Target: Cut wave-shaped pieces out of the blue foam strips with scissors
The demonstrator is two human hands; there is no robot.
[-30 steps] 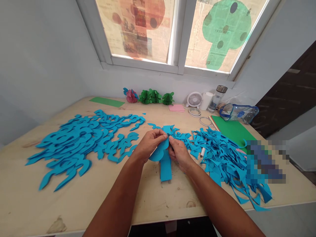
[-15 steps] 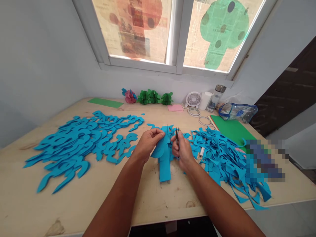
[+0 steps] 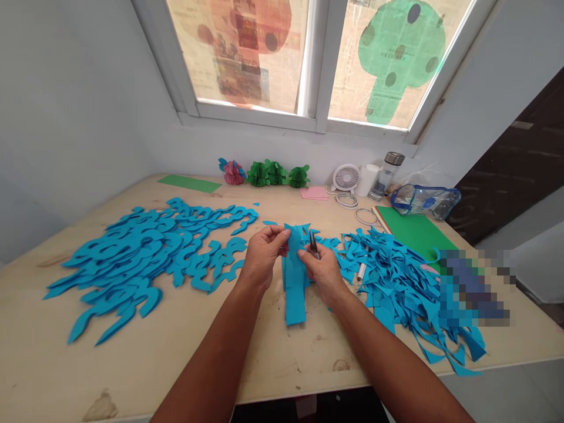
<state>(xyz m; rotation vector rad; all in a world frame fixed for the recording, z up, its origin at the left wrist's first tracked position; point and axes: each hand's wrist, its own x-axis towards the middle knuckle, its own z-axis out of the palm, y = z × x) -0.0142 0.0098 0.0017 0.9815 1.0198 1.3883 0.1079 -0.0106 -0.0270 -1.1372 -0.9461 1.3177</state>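
Blue paper (image 3: pixel 294 249) is pinched by the left hand (image 3: pixel 259 254) and now met again by the right hand (image 3: pixel 325 268), where scissors (image 3: pixel 314 244) are clasped; cutting seems paused for handling.

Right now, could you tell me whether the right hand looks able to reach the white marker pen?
Probably yes: the white marker pen lies near the right hand, partly exposed among blue paper scraps, though that hand holds scissors.

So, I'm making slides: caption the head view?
Left hand pinching blue paper, right hand holding scissors, between wavy cutouts and loose scraps.
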